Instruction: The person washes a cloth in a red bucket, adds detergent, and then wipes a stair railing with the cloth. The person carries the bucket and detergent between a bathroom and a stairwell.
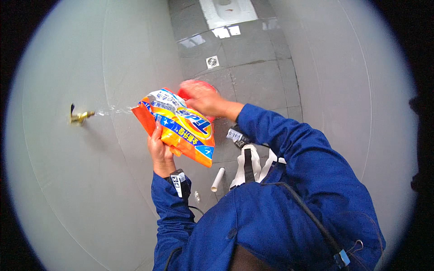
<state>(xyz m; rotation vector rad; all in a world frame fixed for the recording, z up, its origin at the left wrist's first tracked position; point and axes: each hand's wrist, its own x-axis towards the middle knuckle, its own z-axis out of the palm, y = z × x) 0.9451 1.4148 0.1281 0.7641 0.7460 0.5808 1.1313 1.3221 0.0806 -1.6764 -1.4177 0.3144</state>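
My left hand [160, 150] grips an orange Tide laundry detergent bag [184, 123] along its lower left side. The bag is tilted, and its orange end points towards the wall tap. Over the bag's far edge reaches my right hand [208, 103], its fingers blurred by motion, so I cannot tell whether they hold anything. Just beyond and partly under that hand shows a red container [207, 84], mostly hidden by the bag and the hand. From the brass tap [79, 117] at left, a stream of water [112, 111] runs towards the bag and passes out of sight there.
Grey floor tiles [252, 81] carry wet reflections farther off. A square floor drain [212, 62] lies ahead, with a white squat toilet [212, 17] beyond it. Near my feet lies a white pipe [218, 179]. Grey walls [339, 84] close in on both sides.
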